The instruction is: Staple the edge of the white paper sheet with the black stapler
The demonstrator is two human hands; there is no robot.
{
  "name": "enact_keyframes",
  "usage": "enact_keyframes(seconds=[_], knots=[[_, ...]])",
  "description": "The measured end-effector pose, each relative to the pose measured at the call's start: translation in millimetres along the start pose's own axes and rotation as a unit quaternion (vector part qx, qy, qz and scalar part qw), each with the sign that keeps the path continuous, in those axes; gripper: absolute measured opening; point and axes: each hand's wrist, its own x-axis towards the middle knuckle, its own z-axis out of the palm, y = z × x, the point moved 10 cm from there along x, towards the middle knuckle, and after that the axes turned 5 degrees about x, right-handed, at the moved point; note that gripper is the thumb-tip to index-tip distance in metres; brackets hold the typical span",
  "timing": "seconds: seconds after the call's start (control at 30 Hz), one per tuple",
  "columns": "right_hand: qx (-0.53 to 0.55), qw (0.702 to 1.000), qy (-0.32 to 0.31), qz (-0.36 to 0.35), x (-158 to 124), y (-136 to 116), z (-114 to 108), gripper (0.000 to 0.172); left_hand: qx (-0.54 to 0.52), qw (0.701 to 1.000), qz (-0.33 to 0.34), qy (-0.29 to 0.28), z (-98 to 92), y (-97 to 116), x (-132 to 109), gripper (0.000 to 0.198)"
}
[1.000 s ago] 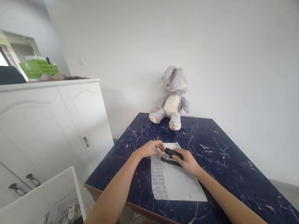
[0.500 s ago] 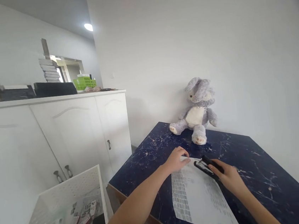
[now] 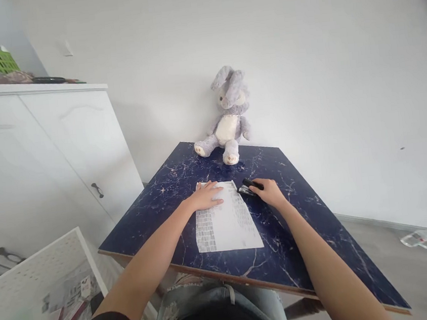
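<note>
A sheaf of printed paper [image 3: 230, 224] lies on the dark blue marbled table [image 3: 146, 215]. My left hand [image 3: 205, 196] rests flat on its upper left part, fingers spread. In my right hand [image 3: 269, 191] is a black stapler [image 3: 252, 184], gripped from the right side. The stapler's jaws are apart and point left, beside the paper's upper right edge. Whether the jaw tip touches the paper, I cannot tell.
A grey plush rabbit [image 3: 227, 115] sits at the table's back against the wall. On the left stand a white cabinet [image 3: 63, 145] and a white basket [image 3: 86, 260] holding boxes and a pale green item. A clear plastic object [image 3: 422, 237] lies on the floor at right.
My view has swung right and down. The left hand has gone from the paper's top edge to lying flat on it. The stapler has shifted from over the paper to its right edge.
</note>
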Motion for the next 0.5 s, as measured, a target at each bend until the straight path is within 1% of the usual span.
enact_keyframes(seconds=[0.1,0.2,0.3,0.37,0.43,0.5], knots=[[-0.005,1.000,0.016,-0.005,0.2,4.0,-9.8,0.035,0.009,1.000,-0.013,0.001,-5.2,-0.2,-4.7,0.073],[-0.005,1.000,-0.012,-0.015,-0.1,4.3,-7.0,0.034,0.016,1.000,-0.009,0.012,-10.5,3.7,-7.5,0.069],[0.003,0.999,-0.042,-0.027,-2.3,-3.1,2.3,0.033,0.002,0.999,0.037,0.027,-13.6,19.5,-8.0,0.062],[0.015,0.998,-0.056,-0.040,-4.0,-11.9,8.5,0.033,-0.012,0.997,0.066,0.026,-12.6,32.2,-7.2,0.060],[0.032,0.996,-0.066,-0.051,-5.4,-21.0,13.0,0.031,-0.017,0.997,0.080,0.017,-9.4,42.0,-5.7,0.062],[0.050,0.993,-0.082,-0.060,-6.7,-28.5,16.8,0.030,-0.015,0.997,0.081,0.004,-5.8,47.1,-4.3,0.067]])
